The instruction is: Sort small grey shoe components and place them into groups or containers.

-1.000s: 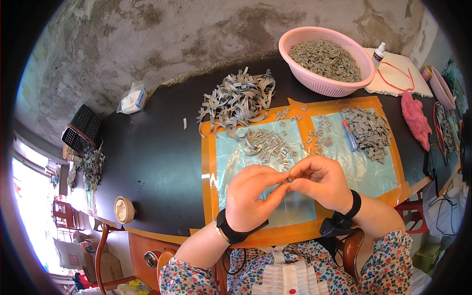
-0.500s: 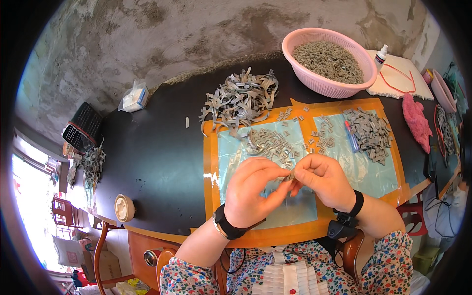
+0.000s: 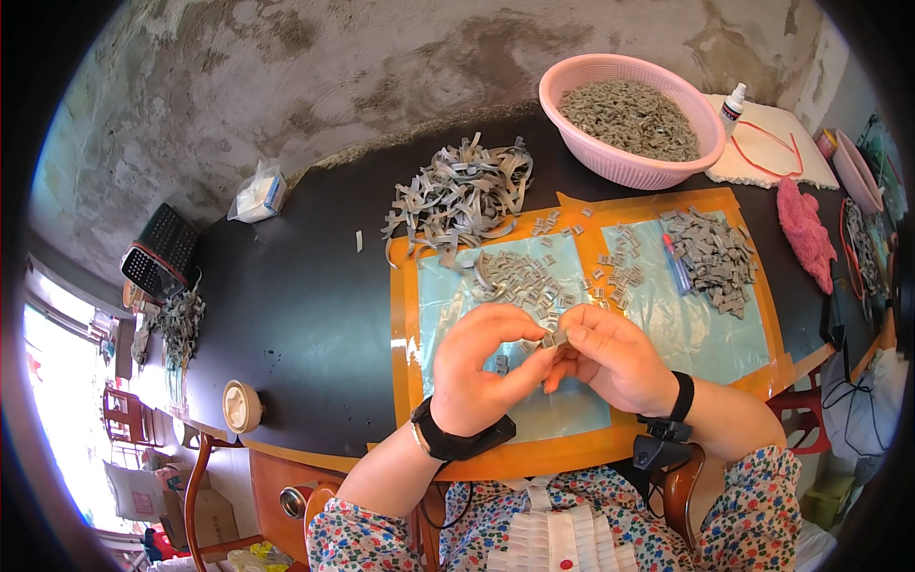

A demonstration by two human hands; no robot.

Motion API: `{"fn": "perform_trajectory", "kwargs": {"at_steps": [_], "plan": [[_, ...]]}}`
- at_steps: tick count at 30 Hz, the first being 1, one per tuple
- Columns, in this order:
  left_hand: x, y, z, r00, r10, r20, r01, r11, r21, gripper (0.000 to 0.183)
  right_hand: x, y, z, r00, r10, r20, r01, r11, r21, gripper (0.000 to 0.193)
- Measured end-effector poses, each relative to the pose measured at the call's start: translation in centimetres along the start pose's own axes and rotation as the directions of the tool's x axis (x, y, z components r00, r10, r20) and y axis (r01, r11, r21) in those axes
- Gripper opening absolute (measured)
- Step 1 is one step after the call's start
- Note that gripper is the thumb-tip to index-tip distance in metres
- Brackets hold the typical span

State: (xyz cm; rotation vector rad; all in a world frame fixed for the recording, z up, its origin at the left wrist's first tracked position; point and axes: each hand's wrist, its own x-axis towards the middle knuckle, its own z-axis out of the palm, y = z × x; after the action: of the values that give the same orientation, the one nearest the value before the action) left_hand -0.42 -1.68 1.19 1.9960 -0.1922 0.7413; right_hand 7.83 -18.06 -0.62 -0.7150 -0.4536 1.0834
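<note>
Tabletop [image 3: 305,334] beyond left hand [image 3: 481,367] and right hand [image 3: 615,357] is crowded by grey strips [image 3: 462,191] at eleven o'clock, pink basket [image 3: 643,174] at one; a grey piece [image 3: 556,338] is pinched by both.

Around the hands [image 3: 481,367], the black tabletop [image 3: 305,324] lies open toward nine o'clock. At eleven, loose metal clips [image 3: 522,278] obstruct low passage, tangled straps [image 3: 462,191] beyond. Twelve offers a narrow lane beside the pink basket [image 3: 620,168] at one. A grey heap [image 3: 713,267] blocks two; bare blue sheet [image 3: 717,345] opens three.
</note>
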Motion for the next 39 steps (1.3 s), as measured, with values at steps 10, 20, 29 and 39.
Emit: {"fn": "perform_trajectory", "kwargs": {"at_steps": [10,20,29,39], "plan": [[-0.5,-0.8,-0.3,0.999,-0.051,-0.006,0.05,0.997,-0.06,0.017,0.1,-0.1,0.4,0.998,-0.046,0.034,0.043,0.996,0.078,0.017],[-0.6,-0.1,-1.1,0.728,-0.468,0.501,0.685,0.465,-0.561,0.01,0.1,-2.5,0.0,0.993,-0.077,0.088,0.109,0.887,-0.448,0.021],[-1.1,-0.5,0.2,0.654,-0.443,0.613,0.727,0.144,-0.671,0.018,0.1,-1.6,0.2,0.969,-0.24,0.057,0.244,0.894,-0.377,0.002],[-0.8,0.1,-0.4,0.626,-0.449,0.638,0.78,0.348,-0.521,0.016,-0.3,-2.3,0.3,0.991,-0.109,0.081,0.131,0.923,-0.362,0.006]]}}
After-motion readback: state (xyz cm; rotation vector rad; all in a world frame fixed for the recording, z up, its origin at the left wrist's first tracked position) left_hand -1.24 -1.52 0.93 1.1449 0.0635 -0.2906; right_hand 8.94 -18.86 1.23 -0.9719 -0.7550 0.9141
